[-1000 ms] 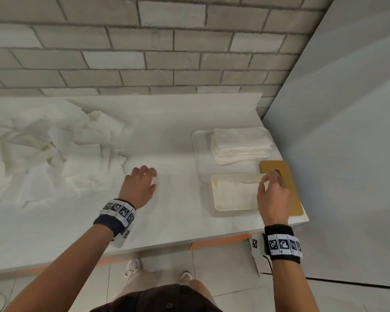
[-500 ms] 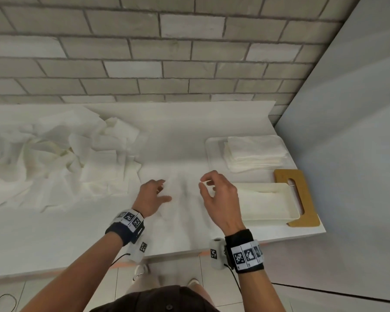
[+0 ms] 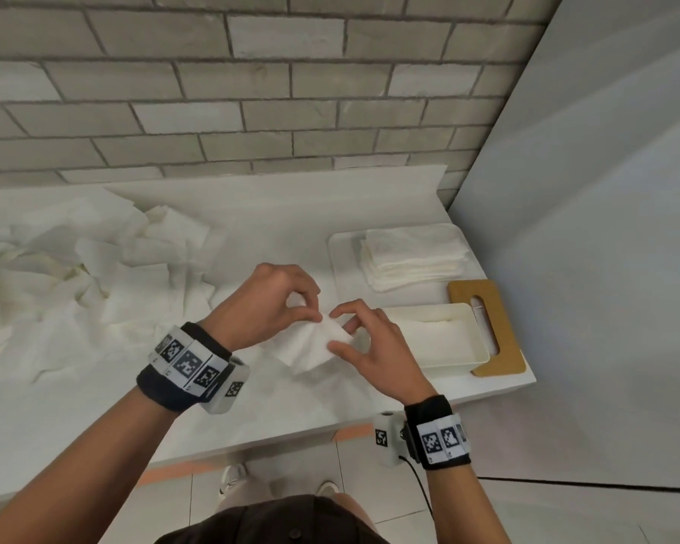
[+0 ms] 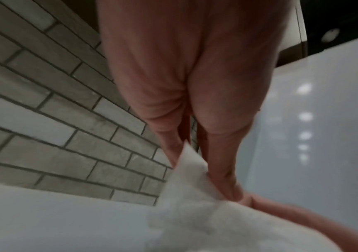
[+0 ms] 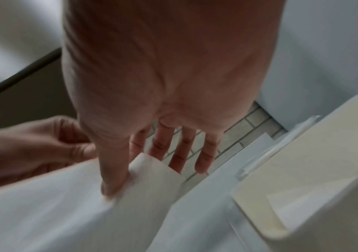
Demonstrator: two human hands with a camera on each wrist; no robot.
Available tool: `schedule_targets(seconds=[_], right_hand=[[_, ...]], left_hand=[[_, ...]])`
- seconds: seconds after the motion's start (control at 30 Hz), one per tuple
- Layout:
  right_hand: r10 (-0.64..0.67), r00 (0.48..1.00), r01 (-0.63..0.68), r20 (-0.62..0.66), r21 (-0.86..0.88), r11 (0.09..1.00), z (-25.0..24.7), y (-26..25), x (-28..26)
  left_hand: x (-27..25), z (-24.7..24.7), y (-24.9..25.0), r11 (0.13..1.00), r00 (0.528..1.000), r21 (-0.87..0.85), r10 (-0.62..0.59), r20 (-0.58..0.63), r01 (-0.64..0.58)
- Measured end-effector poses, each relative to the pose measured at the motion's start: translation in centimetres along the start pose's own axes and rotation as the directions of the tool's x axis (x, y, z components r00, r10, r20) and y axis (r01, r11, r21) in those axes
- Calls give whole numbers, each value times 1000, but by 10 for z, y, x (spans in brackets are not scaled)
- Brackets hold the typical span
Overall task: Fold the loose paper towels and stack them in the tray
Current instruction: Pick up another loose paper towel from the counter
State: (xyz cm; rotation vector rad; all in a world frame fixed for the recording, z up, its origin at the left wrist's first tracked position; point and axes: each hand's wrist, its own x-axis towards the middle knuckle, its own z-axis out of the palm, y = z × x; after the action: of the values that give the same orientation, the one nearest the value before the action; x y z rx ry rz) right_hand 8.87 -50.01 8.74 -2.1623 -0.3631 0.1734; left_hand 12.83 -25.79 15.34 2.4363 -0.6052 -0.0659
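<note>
**Both hands pinch one paper towel above the desk**

The left hand [image 3: 266,304] pinches the top corner of a white paper towel [image 3: 311,343] between thumb and forefinger. The right hand [image 3: 373,347] grips the same corner and right edge, thumb on top, other fingers spread. The towel hangs tilted, one corner up, long axis running from the hands down toward the desk's [image 3: 95,406] front edge. Near the right edge sits the cream tray [image 3: 476,347] on a wooden board [image 3: 503,347]; behind it, a folded stack [image 3: 413,257]. Loose towels [image 3: 75,276] pile at the left. The wristbands [image 3: 189,363] carry black-and-white square codes; no readable writing.
</note>
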Motion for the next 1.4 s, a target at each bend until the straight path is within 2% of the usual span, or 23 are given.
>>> schedule_targets(seconds=[0.1, 0.23, 0.33, 0.4, 0.43, 0.5, 0.57, 0.63, 0.73, 0.8, 0.9, 0.97, 1.03, 1.13, 1.2, 1.23, 1.3, 1.4], right_hand=[[39, 996, -28, -76, 136, 990, -33, 5, -23], [50, 994, -32, -94, 191, 981, -85, 13, -38], [140, 977, -98, -161, 246, 964, -118, 32, -35], [231, 949, -160, -217, 302, 940, -134, 59, -32], [258, 927, -182, -271, 276, 944, -139, 74, -30], [295, 882, -256, -366, 153, 954, -143, 104, -23], [340, 856, -386, -390, -45, 921, -138, 120, -14], [361, 857, -458, -367, -224, 860, -124, 132, -7], [318, 882, -454, -347, -448, 770, -101, 143, -1], [324, 875, -475, -358, -511, 717, -95, 140, -2], [287, 848, -512, -446, -544, 665, -92, 122, -9], [261, 848, -500, -462, -533, 682, -90, 114, -12], [358, 861, -505, -362, -515, 693, -83, 112, -8], [594, 793, -550, -135, -577, 603, -74, 120, 2], [649, 756, -554, -89, -615, 561, -72, 122, 9], [663, 743, -570, -92, -607, 554, -73, 120, 11], [638, 755, -594, -150, -566, 571, -74, 108, 13], [422, 826, -563, -373, -517, 645, -63, 77, 8]], left_hand=[[9, -2, 22, 994, 1000, -108, 20, 9, -19], [25, 22, 41, 938, 996, -344, -4, 91, 35], [44, 52, 44, 921, 998, -389, -46, -30, 31], [57, 76, 45, 917, 992, -396, -86, -91, 43], [63, 90, 45, 921, 990, -386, -98, -99, 52], [76, 120, 43, 942, 991, -329, -102, -91, 67], [87, 148, 41, 982, 995, -180, -75, -62, 63], [93, 171, 39, 998, 999, 48, -34, 24, 33], [93, 191, 36, 953, 992, 296, 26, 123, -62], [90, 193, 34, 914, 993, 390, 76, 93, -107], [91, 192, 36, 875, 973, 435, 230, 16, -214], [94, 191, 43, 881, 960, 382, 262, 100, -280], [98, 193, 50, 903, 953, 349, 168, 250, -251], [99, 196, 53, 847, 887, 474, -8, 461, -239], [98, 193, 49, 842, 854, 476, -35, 520, -254], [97, 188, 49, 848, 860, 463, -18, 511, -258], [93, 169, 47, 884, 908, 404, 51, 416, -235], [69, 123, 30, 971, 989, 215, 80, 121, -105]])
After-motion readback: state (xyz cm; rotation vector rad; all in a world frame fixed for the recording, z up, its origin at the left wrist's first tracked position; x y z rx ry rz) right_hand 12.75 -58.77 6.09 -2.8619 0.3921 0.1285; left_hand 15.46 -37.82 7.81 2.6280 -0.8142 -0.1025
